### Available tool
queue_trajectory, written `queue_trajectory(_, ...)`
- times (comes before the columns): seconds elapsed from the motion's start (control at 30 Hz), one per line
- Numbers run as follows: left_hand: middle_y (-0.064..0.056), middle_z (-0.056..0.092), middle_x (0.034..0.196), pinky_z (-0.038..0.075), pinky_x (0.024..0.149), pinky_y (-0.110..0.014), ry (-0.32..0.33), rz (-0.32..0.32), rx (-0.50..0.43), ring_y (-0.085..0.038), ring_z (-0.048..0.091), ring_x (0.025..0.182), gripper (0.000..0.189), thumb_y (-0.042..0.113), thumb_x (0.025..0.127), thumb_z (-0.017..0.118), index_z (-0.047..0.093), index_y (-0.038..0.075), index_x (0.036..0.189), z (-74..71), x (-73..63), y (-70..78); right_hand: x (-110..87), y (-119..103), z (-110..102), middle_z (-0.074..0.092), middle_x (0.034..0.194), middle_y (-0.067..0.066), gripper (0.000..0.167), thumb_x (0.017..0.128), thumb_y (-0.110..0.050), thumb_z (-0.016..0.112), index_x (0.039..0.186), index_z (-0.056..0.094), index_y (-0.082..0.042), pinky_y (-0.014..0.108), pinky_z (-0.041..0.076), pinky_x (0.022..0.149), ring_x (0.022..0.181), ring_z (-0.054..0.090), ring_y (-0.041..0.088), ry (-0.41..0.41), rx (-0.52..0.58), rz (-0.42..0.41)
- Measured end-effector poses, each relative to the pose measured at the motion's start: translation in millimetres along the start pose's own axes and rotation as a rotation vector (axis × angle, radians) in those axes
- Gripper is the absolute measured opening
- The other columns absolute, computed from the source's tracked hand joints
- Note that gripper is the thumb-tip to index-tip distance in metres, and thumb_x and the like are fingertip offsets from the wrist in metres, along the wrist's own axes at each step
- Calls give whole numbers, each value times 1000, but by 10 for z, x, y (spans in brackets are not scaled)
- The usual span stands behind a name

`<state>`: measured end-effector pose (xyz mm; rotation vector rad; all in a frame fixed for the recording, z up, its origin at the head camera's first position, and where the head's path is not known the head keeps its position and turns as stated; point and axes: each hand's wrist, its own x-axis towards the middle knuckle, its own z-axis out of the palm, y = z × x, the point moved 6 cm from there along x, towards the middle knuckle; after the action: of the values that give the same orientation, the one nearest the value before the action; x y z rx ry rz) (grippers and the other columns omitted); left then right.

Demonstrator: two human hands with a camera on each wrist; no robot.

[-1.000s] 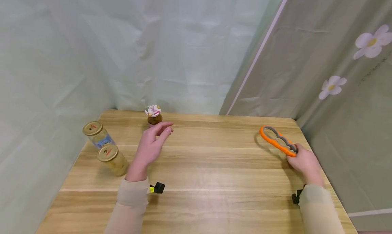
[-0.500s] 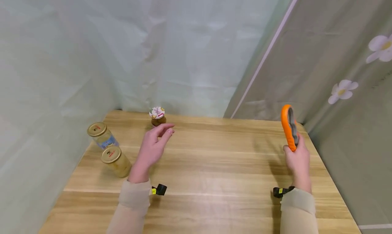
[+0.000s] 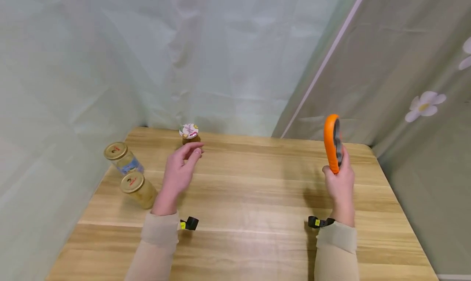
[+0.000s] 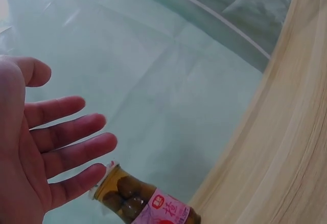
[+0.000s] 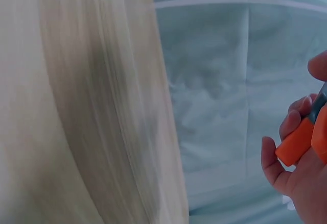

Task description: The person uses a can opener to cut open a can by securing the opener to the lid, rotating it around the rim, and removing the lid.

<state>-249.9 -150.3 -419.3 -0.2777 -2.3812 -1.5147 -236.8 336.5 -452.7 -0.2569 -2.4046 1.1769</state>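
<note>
Since the earlier frames my right hand (image 3: 341, 180) has swung inward from the right side of the table (image 3: 250, 187), and the orange tool (image 3: 329, 144) in it now stands nearly upright, where at first it slanted leftward; my left hand (image 3: 179, 172) has hardly moved. My right grip is closed round the tool's lower end — its loop, lined in wavy grey, rises free above my fingers, over the table. My left hand holds nothing: its fingers are loosely extended, thumb apart, just beside the small jar (image 3: 189, 131) near the back edge; I cannot tell whether they touch. Left of that hand stand a bare-sided jar (image 3: 141, 192) and a blue-labelled jar (image 3: 126, 160), both gold-lidded. The head view hides the small jar's lower part behind my hand — my left wrist view shows its pink label (image 4: 166, 208) and dark round contents. My right wrist view shows the tool's orange end against my palm.
</note>
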Motion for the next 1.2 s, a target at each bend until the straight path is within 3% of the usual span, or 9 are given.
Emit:
queue_trajectory(0.1,-11,75,119,49,86,-25,63,-12,-9,-21,67,102,29,21,112,57,72,4,130,-67,-14,-37,-63,-49,52,59,132,27,88,87,-4,59,168,33,-28,64,37,96,111,52,48,-23,0,-33)
queue_trajectory(0.3,-21,67,122,46,91,-28,234,-10,-61,-23,59,109,29,9,107,59,66,-5,131,-150,-38,-93,-157,-184,73,59,123,25,92,85,-1,59,168,34,-31,61,36,90,103,50,45,-32,-9,-107)
queue_trajectory(0.53,-23,47,140,40,99,-37,358,-68,-128,-29,46,126,55,2,98,67,45,-5,148,-129,-46,-254,-215,-338,67,58,141,24,99,82,3,59,169,31,-35,65,37,96,112,52,46,-66,-16,-159)
queue_trajectory(0.67,-15,35,158,34,111,-45,350,-182,-204,-31,35,143,75,3,96,72,31,1,158,-94,-15,-470,-254,-382,69,54,150,23,101,81,3,60,169,31,-35,67,36,101,120,52,48,-71,-18,-170)
queue_trajectory(0.8,-17,21,169,25,124,-52,289,-319,-285,-31,23,155,90,4,95,75,19,13,165,-59,42,-696,-265,-409,94,54,151,22,101,80,4,60,169,31,-34,69,36,102,123,53,48,-59,-6,-181)
queue_trajectory(0.9,-20,13,173,21,128,-52,236,-386,-313,-34,17,159,97,5,95,76,13,20,168,4,73,-809,-254,-412,81,55,150,22,101,79,5,60,168,33,-34,69,36,103,123,53,48,-46,5,-192)
queue_trajectory(1.0,-18,10,175,19,129,-50,205,-400,-291,-34,14,161,102,6,94,78,10,21,169,50,101,-897,-253,-425,89,56,147,23,103,79,6,60,169,32,-36,69,36,101,121,53,48,-58,13,-195)
queue_trajectory(1.2,-13,10,177,13,130,-47,199,-368,-257,-30,12,162,109,5,90,81,8,20,169,107,189,-1033,-288,-492,141,59,139,28,103,78,4,61,169,32,-35,67,38,102,119,55,48,-88,12,-213)
